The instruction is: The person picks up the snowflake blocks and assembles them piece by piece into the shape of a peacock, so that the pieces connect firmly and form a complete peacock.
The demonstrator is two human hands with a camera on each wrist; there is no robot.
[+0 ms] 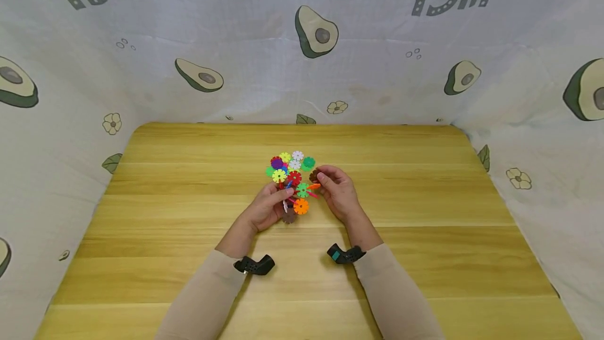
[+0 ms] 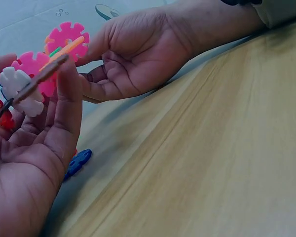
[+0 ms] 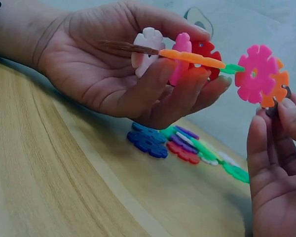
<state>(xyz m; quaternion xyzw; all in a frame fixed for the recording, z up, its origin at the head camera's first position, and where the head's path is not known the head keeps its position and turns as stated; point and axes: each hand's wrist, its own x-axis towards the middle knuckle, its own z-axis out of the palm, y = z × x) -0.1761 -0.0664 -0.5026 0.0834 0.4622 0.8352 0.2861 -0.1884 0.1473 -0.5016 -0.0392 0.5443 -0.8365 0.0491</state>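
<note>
My left hand (image 1: 265, 210) grips a cluster of interlocked notched plastic discs, with a green disc (image 1: 303, 190), an orange disc (image 1: 301, 206) and a dark brown disc (image 1: 289, 216) showing. In the right wrist view, white, pink and red discs sit among its curled fingers. An edge-on orange disc (image 3: 192, 58) leads through a green piece to a pink disc (image 3: 257, 74). Fingertips of my right hand (image 1: 341, 193) pinch a brown disc (image 1: 314, 174) at the cluster's right end, touching an orange disc (image 3: 281, 81) behind the pink one. Most of the brown disc is hidden by fingers.
Loose discs in several colours lie on the wooden table (image 1: 401, 198) just beyond my hands, among them a yellow disc (image 1: 279, 176) and a blue disc (image 3: 147, 143). A white curtain (image 1: 255, 41) with avocado prints hangs behind the table and along both sides.
</note>
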